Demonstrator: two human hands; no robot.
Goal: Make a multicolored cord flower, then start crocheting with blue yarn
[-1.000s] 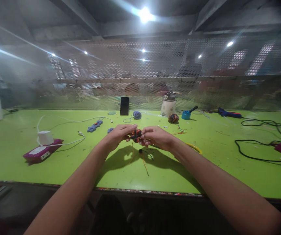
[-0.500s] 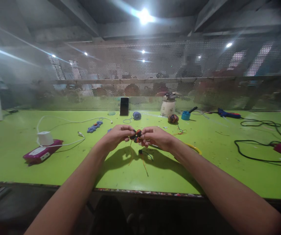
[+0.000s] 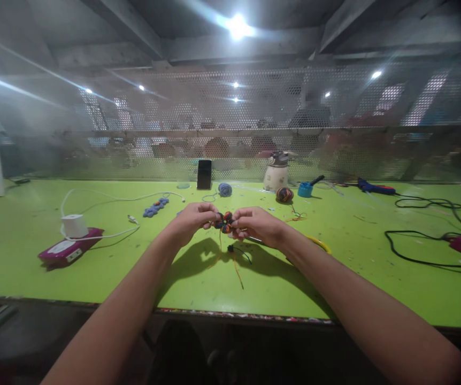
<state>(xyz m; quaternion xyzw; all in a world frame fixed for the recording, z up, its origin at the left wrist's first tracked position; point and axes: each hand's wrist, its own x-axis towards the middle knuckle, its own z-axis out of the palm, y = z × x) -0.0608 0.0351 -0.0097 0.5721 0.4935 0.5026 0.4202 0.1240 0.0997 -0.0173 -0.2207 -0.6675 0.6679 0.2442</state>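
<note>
Between my hands is a small crocheted flower (image 3: 225, 228) in dark, red and orange yarn, held above the table. My left hand (image 3: 197, 220) pinches its left petal, and my right hand (image 3: 254, 223) pinches its right side. An orange yarn tail hangs below it. A thin metal tool (image 3: 255, 238), perhaps a crochet hook, shows under my right hand; its far end is hidden. On the table just below lies a small dark yarn piece (image 3: 230, 248) with orange and dark green tails.
Behind my hands are a multicolour yarn ball (image 3: 284, 195), a blue yarn ball (image 3: 224, 189), a phone (image 3: 204, 175), a bottle (image 3: 276, 174) and a blue pot (image 3: 305, 189). A blue crocheted strip (image 3: 155, 207) and power strip (image 3: 70, 248) lie left; a glue gun (image 3: 375, 186) lies right.
The flower has turned slightly between my fingers, and its hanging orange tail has swung to the right. Both hands keep their pinch in nearly the same place.
</note>
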